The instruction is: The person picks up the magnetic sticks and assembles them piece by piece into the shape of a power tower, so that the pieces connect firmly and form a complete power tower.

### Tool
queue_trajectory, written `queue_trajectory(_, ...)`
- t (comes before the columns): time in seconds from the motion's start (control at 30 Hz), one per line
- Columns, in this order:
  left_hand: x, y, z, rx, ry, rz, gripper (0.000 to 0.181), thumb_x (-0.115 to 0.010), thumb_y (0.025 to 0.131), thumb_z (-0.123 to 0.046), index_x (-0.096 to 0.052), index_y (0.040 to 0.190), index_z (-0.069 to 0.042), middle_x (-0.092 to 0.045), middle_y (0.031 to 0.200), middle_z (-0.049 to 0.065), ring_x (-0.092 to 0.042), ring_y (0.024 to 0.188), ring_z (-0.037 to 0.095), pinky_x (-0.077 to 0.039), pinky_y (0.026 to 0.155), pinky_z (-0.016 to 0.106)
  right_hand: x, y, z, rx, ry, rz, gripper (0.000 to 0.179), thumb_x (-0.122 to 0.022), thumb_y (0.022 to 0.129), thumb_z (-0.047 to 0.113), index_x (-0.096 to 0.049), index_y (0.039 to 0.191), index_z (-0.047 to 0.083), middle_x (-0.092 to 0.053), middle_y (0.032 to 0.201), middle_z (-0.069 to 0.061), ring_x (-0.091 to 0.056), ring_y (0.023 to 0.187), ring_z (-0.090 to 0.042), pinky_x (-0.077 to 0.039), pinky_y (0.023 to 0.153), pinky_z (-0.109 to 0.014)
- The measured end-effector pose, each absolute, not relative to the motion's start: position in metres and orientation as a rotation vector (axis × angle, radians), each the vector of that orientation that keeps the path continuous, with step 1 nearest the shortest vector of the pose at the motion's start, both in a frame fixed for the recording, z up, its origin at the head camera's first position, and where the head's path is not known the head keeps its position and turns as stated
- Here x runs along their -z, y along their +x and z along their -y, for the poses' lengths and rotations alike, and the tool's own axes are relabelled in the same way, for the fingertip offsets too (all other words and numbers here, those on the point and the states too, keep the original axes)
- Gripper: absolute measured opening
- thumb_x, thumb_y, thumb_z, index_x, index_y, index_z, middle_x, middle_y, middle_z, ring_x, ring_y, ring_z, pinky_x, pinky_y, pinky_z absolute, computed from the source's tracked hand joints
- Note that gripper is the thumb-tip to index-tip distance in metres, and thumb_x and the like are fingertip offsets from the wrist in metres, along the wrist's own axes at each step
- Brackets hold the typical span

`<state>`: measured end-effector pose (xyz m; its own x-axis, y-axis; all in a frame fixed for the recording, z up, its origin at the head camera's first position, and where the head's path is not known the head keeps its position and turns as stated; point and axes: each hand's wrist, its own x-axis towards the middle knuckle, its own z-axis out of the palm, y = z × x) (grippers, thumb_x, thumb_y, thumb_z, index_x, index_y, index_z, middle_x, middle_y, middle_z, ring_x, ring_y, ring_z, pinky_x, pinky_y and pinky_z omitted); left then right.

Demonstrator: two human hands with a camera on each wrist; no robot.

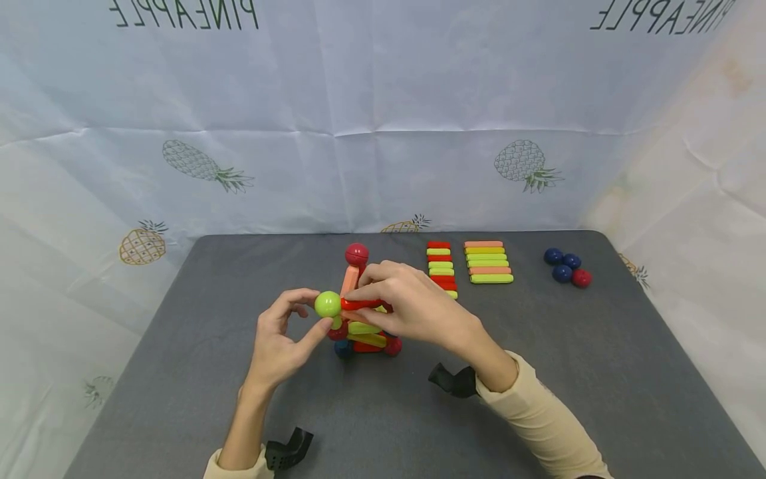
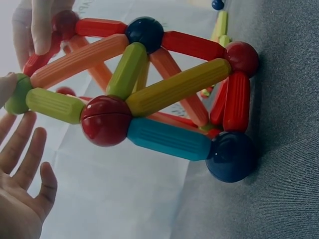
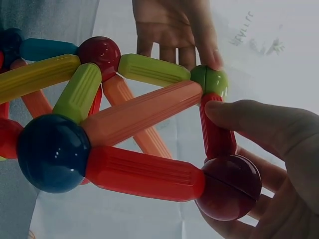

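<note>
A pale cloth [image 1: 383, 166] printed with pineapples hangs behind the dark grey table [image 1: 538, 372], where a ball-and-rod frame [image 2: 149, 98] stands just short of the middle. From the frame, the person's left hand [image 1: 280, 342] is at eight o'clock, finger and thumb pinching a green ball [image 1: 328, 304]. The right hand [image 1: 415, 303] is at three o'clock, thumb and fingers closed narrowly round a short red rod [image 3: 218, 127] that meets that ball.

I'd judge the pieces light, hard and unlikely to break, the glossy balls slippery and the ribbed rods kinder to fingers. The joints look like the weak points, so I'd hold each rod close to its ball and steady the frame by a low corner, such as the blue ball [image 2: 232, 157] on the table.

I see no box or tray. Two columns of spare rods [image 1: 441, 271] lie loose at two o'clock; farther out, between two and three, sit three dark blue balls [image 1: 562, 273] and a red one [image 1: 581, 278].
</note>
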<state>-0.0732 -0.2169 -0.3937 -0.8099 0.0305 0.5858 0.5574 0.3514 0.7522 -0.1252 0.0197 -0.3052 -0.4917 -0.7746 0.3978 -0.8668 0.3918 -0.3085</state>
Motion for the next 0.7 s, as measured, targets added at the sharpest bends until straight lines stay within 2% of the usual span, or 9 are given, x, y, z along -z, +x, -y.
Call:
queue_trajectory(0.13, 0.395, -0.073, 0.217, 1.449, -0.518, 2.162, 0.046, -0.079, 0.074, 0.011, -0.066, 0.117, 0.0, -0.069, 0.109, -0.006, -0.06, 0.099, 0.003, -0.046, 0.083, 0.023, 0.307, -0.124, -0.023, -0.756, 1.446, 2.468, 0.024, -0.084, 0.085, 0.02, -0.08, 0.108, 0.018, -0.069, 0.096, 0.005, -0.053, 0.082, -0.008, -0.045, 0.07, -0.02)
queue_trajectory(0.27, 0.4, -0.074, 0.216, 1.326, -0.496, 2.322, 0.055, -0.087, 0.074, -0.005, -0.065, 0.124, -0.009, -0.071, 0.109, 0.001, -0.06, 0.097, 0.007, -0.046, 0.079, 0.03, 0.312, -0.125, -0.036, -0.9, 1.364, 2.534, 0.039, -0.087, 0.082, 0.028, -0.077, 0.118, 0.018, -0.068, 0.104, 0.004, -0.055, 0.09, -0.007, -0.049, 0.073, -0.024)
queue_trajectory(0.37, 0.403, -0.074, 0.216, 1.213, -0.453, 2.482, 0.056, -0.091, 0.074, -0.018, -0.066, 0.124, -0.014, -0.071, 0.104, -0.004, -0.062, 0.092, 0.012, -0.047, 0.075, 0.033, 0.316, -0.126, -0.048, -1.009, 1.297, 2.614, 0.045, -0.088, 0.081, 0.029, -0.074, 0.123, 0.018, -0.069, 0.108, 0.005, -0.058, 0.095, -0.006, -0.053, 0.076, -0.025)
queue_trajectory(0.57, 0.405, -0.074, 0.216, 1.201, -0.315, 2.549, 0.036, -0.093, 0.072, -0.02, -0.074, 0.102, -0.015, -0.071, 0.082, -0.005, -0.063, 0.075, 0.012, -0.051, 0.066, 0.028, 0.321, -0.122, -0.059, -1.11, 1.29, 2.664, 0.046, -0.086, 0.084, 0.023, -0.073, 0.127, 0.015, -0.072, 0.113, 0.004, -0.063, 0.095, -0.008, -0.055, 0.076, -0.024)
queue_trajectory(0.7, 0.406, -0.074, 0.214, 1.172, -0.21, 2.493, 0.025, -0.094, 0.071, -0.02, -0.078, 0.089, -0.013, -0.074, 0.076, -0.003, -0.065, 0.07, 0.009, -0.052, 0.06, 0.024, 0.324, -0.116, -0.061, -1.157, 1.341, 2.608, 0.049, -0.086, 0.083, 0.021, -0.072, 0.129, 0.014, -0.073, 0.115, 0.002, -0.066, 0.096, -0.008, -0.056, 0.077, -0.023)
